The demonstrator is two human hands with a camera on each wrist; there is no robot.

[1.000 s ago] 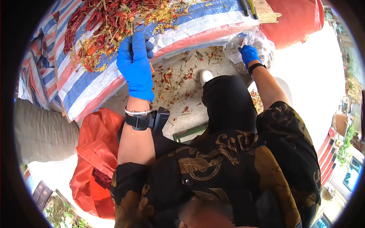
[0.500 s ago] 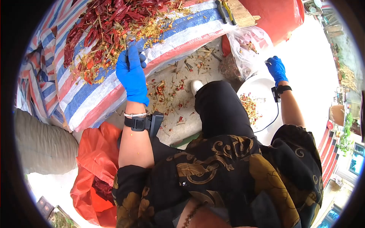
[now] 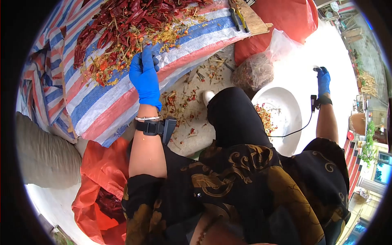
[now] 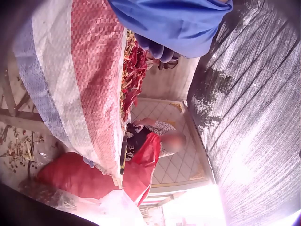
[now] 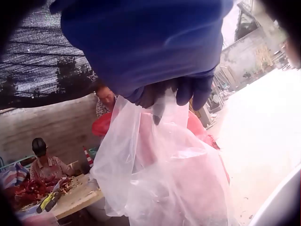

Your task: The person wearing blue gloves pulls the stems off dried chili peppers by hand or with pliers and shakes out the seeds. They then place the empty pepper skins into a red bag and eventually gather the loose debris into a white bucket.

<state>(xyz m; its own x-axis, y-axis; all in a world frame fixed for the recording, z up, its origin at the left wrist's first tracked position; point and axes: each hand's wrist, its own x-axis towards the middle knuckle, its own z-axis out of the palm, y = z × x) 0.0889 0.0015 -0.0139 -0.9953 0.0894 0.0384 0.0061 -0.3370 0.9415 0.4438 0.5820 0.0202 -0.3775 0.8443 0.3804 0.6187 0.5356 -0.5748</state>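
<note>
My right hand (image 3: 324,81), in a blue glove, is out to the right and pinches the top edge of a clear plastic bag (image 5: 169,174). The film hangs below the fingers in the right wrist view. Lower down, the bag's full, brownish part (image 3: 252,73) stands on the ground. My gloved left hand (image 3: 145,79) is at the near edge of the striped woven sheet (image 3: 192,53), beside a heap of dried red chilies (image 3: 126,20) with loose yellow seeds. Its fingers are loosely bent, and nothing shows in them.
A white basin (image 3: 295,112) with chili scraps stands right of my leg. A yellow-and-black-handled tool (image 3: 243,20) lies by a wooden board (image 3: 257,22). Red sacks stand behind the bag and at my left (image 3: 102,163). Other people (image 5: 47,165) sit across the heap.
My right hand has moved outward to the right and away from the bag's body, drawing the bag's edge along. My left hand stays by the chili heap.
</note>
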